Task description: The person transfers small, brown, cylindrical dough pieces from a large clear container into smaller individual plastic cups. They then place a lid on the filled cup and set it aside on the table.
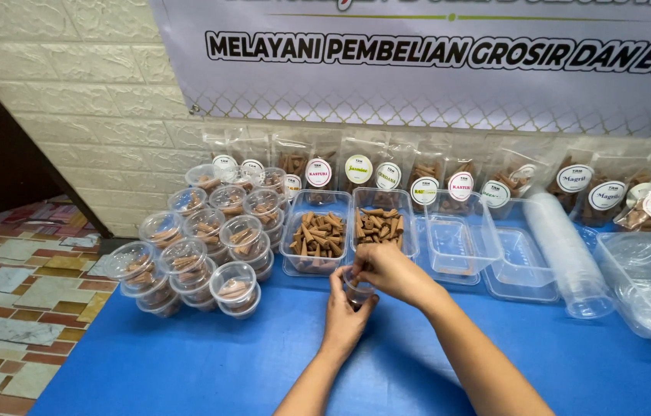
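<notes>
My left hand (343, 317) grips a small clear plastic cup (357, 293) just above the blue table (210, 362). Over the cup's mouth my right hand (389, 271) has its fingers pinched together; whether they hold a brown piece is hidden. Directly behind the hands stand two clear rectangular tubs of brown cone-shaped sticks, one on the left (315, 233) and one on the right (379, 223).
A heap of lidded round cups with brown pieces (194, 250) sits at the left. Empty clear tubs (456, 243), a lying sleeve of stacked cups (568, 254) and clear lids (649, 281) lie at the right. Labelled bags (449, 181) line the wall. Tiled floor lies beyond the table's left edge.
</notes>
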